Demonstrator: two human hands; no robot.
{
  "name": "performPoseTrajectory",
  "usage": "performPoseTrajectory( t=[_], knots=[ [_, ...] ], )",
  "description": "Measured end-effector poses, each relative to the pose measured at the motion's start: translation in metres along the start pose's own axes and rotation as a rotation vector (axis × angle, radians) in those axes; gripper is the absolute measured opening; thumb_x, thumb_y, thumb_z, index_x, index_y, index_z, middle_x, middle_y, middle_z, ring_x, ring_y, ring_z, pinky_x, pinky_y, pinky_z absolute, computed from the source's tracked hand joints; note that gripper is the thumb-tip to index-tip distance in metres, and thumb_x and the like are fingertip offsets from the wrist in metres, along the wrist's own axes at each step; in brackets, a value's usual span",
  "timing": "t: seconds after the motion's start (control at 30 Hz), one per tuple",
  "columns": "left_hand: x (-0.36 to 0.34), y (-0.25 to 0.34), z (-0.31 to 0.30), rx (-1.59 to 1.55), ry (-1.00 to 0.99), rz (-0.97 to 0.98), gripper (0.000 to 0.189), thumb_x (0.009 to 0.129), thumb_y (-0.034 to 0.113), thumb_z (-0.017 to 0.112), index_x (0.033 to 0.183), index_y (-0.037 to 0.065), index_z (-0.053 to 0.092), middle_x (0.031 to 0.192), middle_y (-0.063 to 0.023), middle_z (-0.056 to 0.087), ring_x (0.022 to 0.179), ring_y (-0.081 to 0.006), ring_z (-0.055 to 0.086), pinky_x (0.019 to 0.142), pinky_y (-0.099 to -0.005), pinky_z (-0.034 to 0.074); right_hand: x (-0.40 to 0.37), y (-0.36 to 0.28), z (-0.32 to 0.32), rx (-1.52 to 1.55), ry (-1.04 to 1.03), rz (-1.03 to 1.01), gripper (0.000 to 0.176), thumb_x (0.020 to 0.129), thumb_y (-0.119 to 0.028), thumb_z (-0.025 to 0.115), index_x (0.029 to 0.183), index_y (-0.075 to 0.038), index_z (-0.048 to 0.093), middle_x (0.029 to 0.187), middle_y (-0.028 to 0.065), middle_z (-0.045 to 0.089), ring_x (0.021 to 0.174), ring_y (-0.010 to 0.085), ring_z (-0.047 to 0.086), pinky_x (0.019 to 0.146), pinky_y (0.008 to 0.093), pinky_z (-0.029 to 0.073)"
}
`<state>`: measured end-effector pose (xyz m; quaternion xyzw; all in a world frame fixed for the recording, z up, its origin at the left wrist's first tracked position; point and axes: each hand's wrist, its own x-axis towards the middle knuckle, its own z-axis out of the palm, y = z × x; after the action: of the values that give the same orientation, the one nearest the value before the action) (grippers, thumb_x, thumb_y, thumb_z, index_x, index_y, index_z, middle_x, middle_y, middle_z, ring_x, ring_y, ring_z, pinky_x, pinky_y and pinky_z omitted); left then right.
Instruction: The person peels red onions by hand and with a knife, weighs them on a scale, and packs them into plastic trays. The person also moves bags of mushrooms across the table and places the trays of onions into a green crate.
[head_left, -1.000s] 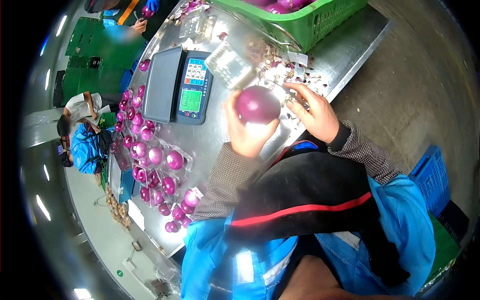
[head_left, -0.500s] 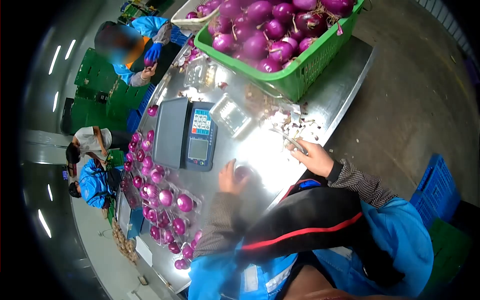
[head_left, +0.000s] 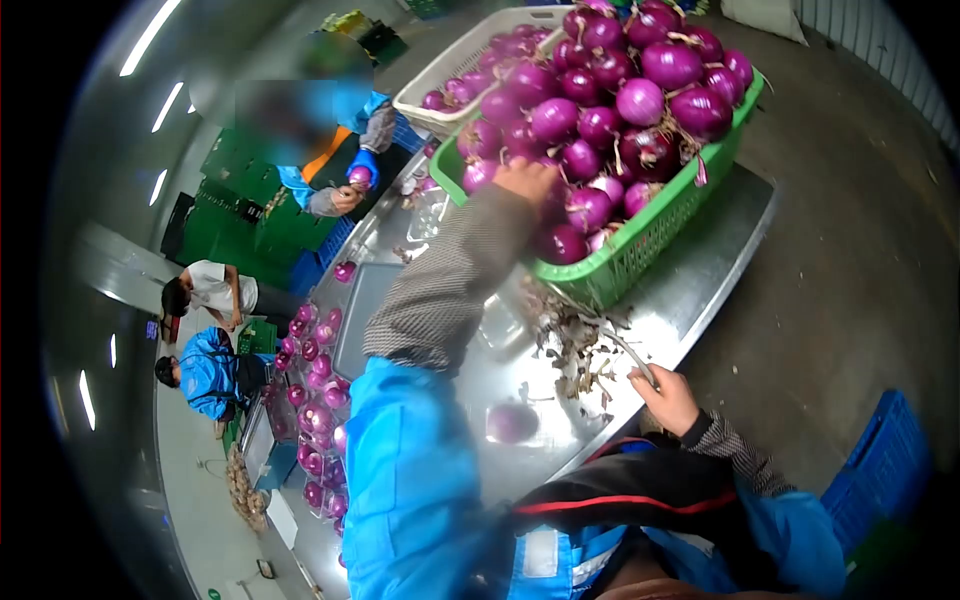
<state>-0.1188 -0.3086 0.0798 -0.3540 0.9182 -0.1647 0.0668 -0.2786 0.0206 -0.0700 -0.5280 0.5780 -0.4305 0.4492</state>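
Note:
My left hand (head_left: 528,183) reaches into the green crate (head_left: 640,240), its slightly blurred fingers bent down over the red onions (head_left: 553,118) heaped there. Whether those fingers grip an onion I cannot tell. Near the table's front edge my right hand (head_left: 668,400) is closed round a thin knife (head_left: 630,350), its curved blade pointing up and to the left over the peelings. A single onion (head_left: 511,423) lies on the metal table below my left forearm. Dry skins and trimmings (head_left: 580,350) are scattered between the crate and the knife.
My left sleeve covers most of the scale, leaving its grey pan (head_left: 366,310) visible. Clear packs of onions (head_left: 318,420) line the table's left side. A white basket (head_left: 430,112) of onions stands beyond. Across the table, a person's gloved hand (head_left: 364,168) holds an onion.
My left hand has gone from the table beside the scale up into the green crate. An onion now shows where it was. My right hand keeps the knife. The view has shifted.

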Motion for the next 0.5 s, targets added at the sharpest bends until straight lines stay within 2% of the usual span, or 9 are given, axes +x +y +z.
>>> performPoseTrajectory(
  t=[0.03, 0.1, 0.23, 0.37, 0.4, 0.5],
  knots=[
    [0.006, 0.0, 0.002, 0.127, -0.021, 0.053, 0.047, 0.082, 0.018, 0.064, 0.128, 0.016, 0.052, 0.123, -0.0039, 0.058, 0.119, -0.0239, 0.05, 0.092, -0.0413, 0.046, 0.0, 0.009, 0.0, 0.032, 0.071, -0.051, 0.02, 0.092, -0.019, 0.06, 0.098, 0.001, 0.064, 0.078, 0.0187, 0.064, 0.067, 0.0286, 0.06, 0.063, 0.0352, 0.046],
    [0.015, -0.001, -0.001, 0.128, -0.116, 0.09, 0.067, 0.069, 0.014, 0.071, 0.132, 0.013, 0.048, 0.126, -0.0057, 0.055, 0.118, -0.0252, 0.048, 0.097, -0.044, 0.044, 0.0, 0.018, -0.005, 0.032, 0.083, -0.066, 0.019, 0.092, -0.016, 0.059, 0.096, 0.002, 0.063, 0.077, 0.0204, 0.063, 0.067, 0.0311, 0.062, 0.062, 0.0358, 0.046],
    [0.012, -0.002, -0.008, 0.133, -0.104, 0.07, 0.059, 0.073, 0.017, 0.07, 0.129, 0.012, 0.051, 0.121, -0.0044, 0.056, 0.116, -0.0239, 0.049, 0.098, -0.0438, 0.042, -0.001, 0.019, -0.009, 0.006, 0.055, -0.035, 0.02, 0.092, -0.016, 0.058, 0.097, 0.003, 0.062, 0.079, 0.0232, 0.062, 0.071, 0.0366, 0.062, 0.063, 0.0369, 0.047],
    [-0.005, -0.003, -0.023, 0.018, -0.081, 0.007, 0.065, 0.071, 0.025, 0.075, 0.13, 0.013, 0.051, 0.123, -0.0056, 0.055, 0.118, -0.0247, 0.049, 0.1, -0.0448, 0.04, -0.002, 0.017, -0.005, -0.017, 0.043, -0.054, 0.021, 0.092, -0.016, 0.058, 0.099, 0.003, 0.062, 0.08, 0.0237, 0.062, 0.073, 0.0374, 0.063, 0.063, 0.0372, 0.047],
    [-0.015, -0.004, -0.021, -0.038, 0.051, -0.062, 0.075, 0.066, 0.026, 0.079, 0.133, 0.014, 0.048, 0.121, -0.0101, 0.054, 0.117, -0.0277, 0.051, 0.099, -0.0455, 0.043, -0.002, 0.016, -0.004, -0.023, 0.028, -0.054, 0.021, 0.092, -0.016, 0.058, 0.099, 0.003, 0.063, 0.08, 0.0238, 0.062, 0.073, 0.0372, 0.063, 0.063, 0.0373, 0.047],
    [-0.041, -0.019, -0.02, -0.804, 0.284, -0.32, 0.089, 0.057, 0.032, 0.086, 0.133, 0.008, 0.047, 0.123, -0.018, 0.051, 0.116, -0.0334, 0.051, 0.099, -0.0434, 0.043, -0.004, 0.01, -0.002, -0.014, 0.006, -0.016, 0.022, 0.092, -0.017, 0.059, 0.1, 0.003, 0.063, 0.081, 0.0237, 0.063, 0.074, 0.0348, 0.065, 0.064, 0.037, 0.048]
  ],
)
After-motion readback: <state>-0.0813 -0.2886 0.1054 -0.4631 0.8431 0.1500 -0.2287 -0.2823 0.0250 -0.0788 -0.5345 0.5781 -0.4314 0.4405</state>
